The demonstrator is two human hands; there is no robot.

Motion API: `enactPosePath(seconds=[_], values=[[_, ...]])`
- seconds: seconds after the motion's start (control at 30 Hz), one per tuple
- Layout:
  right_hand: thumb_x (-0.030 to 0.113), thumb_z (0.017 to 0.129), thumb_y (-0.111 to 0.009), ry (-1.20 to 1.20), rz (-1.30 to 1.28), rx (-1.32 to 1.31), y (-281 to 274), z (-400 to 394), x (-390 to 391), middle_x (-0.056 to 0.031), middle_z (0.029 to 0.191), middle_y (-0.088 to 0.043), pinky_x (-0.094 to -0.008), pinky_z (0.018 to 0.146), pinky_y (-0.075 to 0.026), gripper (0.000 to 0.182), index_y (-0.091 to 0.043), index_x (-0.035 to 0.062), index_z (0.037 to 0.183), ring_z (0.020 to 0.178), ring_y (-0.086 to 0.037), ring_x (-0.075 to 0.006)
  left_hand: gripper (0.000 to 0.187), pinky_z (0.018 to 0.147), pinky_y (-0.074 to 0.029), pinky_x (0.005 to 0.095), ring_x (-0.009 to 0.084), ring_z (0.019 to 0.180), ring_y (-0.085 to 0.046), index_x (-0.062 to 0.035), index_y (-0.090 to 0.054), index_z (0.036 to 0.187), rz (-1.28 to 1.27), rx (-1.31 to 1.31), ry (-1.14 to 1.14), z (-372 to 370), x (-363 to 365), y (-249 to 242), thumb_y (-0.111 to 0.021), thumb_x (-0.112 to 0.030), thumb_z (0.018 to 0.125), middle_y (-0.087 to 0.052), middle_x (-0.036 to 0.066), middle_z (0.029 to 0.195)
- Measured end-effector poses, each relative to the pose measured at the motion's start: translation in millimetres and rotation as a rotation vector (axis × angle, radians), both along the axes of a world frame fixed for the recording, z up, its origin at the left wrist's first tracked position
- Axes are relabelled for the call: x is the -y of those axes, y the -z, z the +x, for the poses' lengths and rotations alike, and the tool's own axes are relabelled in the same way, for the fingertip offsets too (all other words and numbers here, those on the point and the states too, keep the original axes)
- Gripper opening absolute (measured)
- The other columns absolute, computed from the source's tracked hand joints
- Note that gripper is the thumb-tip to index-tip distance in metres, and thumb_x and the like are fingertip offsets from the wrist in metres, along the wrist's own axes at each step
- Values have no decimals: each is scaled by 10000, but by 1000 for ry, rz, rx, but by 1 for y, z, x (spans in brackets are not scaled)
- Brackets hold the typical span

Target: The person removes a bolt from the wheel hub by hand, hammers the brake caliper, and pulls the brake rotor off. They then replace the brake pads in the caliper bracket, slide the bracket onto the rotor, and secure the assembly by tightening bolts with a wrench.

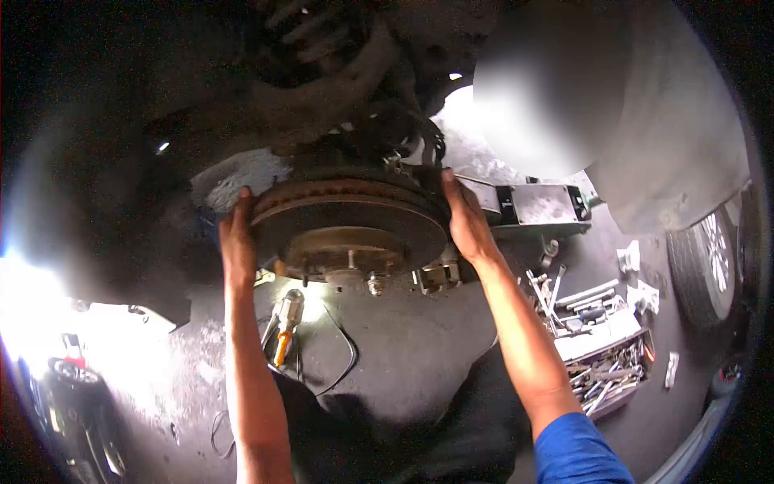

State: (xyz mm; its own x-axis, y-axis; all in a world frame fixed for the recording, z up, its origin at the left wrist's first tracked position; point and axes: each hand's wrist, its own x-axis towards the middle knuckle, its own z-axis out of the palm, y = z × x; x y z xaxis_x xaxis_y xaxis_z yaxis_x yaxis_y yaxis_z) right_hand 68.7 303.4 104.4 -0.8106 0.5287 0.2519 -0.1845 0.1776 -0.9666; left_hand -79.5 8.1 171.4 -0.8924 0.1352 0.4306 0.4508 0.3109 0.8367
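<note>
Brake disc (347,218) mid-frame, directly between the two hands: right of the left hand (239,238), left of the right hand (468,218). Its wide axis runs left to right, nearly level, so the hands meet it at opposite ends. Neither hand is nearer; both touch the rim.

Left fingers point up, held close together along the left edge. Right fingers also point up, laid on the right edge. Together the hands clasp the disc from both sides; how far the fingertips curl round behind, can't tell. Whether the disc sits on anything at the back is hidden too.

Disc: round, thick, metal, dark dull face, rust-brown slotted edge along the top, paler brown raised centre. Small metal studs (375,284) below the centre.

Blue cloth sleeve (580,452) on the right arm, lower right. Dark, grimy car underside above, coil spring (318,24) at top, blurred. Work lamp (288,319) with orange handle on the smooth grey floor (411,339), lower left of centre, thin cable (352,355) looping beside it. Right side: boxy metal jack (544,206), toolbox (601,337) full of shiny steel tools, black rubber tyre (685,270) farther right.
</note>
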Motion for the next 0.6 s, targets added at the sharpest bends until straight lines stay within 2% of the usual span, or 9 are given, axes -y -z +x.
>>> enactPosePath(seconds=[0.1,0.17,0.23,0.37,0.4,0.43,0.5,0.57,0.6], values=[[470,995,-479,-60,-209,-42,-1,-17,10,-191,1212,-627,-338,1030,-365,582,-568,-40,1261,1142,-552,-281,652,865,-432,314,207,910,-567,77,-679,1044,42,149,23,-3,-1,-7,-521,-546,932,-661,155,948],[429,977,-528,-72,-281,-92,20,-25,4,-136,1153,-659,-319,1003,-389,511,-629,-23,1193,1087,-573,-229,654,870,-433,326,215,925,-571,74,-675,1050,-39,233,27,-7,3,-10,-522,-550,929,-655,163,976],[366,978,-537,82,-58,-147,8,-16,16,-133,1117,-666,-322,972,-412,430,-638,-13,1156,1047,-591,-241,626,875,-435,331,222,948,-574,48,-671,1067,47,247,-2,-6,1,-7,-528,-545,927,-653,151,1016],[259,998,-505,89,9,-174,18,-14,30,-191,1127,-654,-360,957,-437,324,-630,-16,1114,1044,-606,-326,564,889,-438,344,226,1000,-578,-16,-661,1103,188,335,105,-20,6,-5,-535,-535,922,-645,121,1094],[228,1016,-446,199,376,-243,27,-8,36,-250,1195,-625,-404,936,-456,349,-615,-41,1162,1092,-595,-429,543,888,-442,349,224,992,-585,-29,-662,1098,202,357,105,-25,10,-3,-531,-527,925,-651,112,1083],[254,1015,-450,262,503,-240,20,-6,44,-258,1136,-646,-413,890,-482,361,-620,-38,1142,1038,-624,-425,522,887,-445,355,221,984,-592,-42,-662,1094,216,381,108,-31,13,-3,-528,-519,929,-656,103,1072],[280,1007,-472,155,10,-54,-4,10,62,-259,1090,-659,-408,868,-490,372,-621,-36,1135,1013,-639,-405,492,883,-452,362,220,969,-606,-53,-663,1080,271,406,189,-46,12,-1,-518,-502,938,-666,93,1049],[337,1007,-484,98,-43,11,-8,18,74,-221,1038,-673,-403,847,-488,392,-624,-16,1103,967,-652,-368,474,876,-459,365,221,953,-621,-52,-665,1062,351,416,330,-51,13,1,-507,-483,948,-675,90,1027],[338,1006,-488,132,-52,-30,-12,20,82,-214,1019,-671,-405,822,-490,381,-625,-9,1084,930,-653,-361,454,867,-470,359,228,933,-633,-30,-657,1068,323,437,278,-48,7,-8,-494,-439,961,-686,88,1012]])
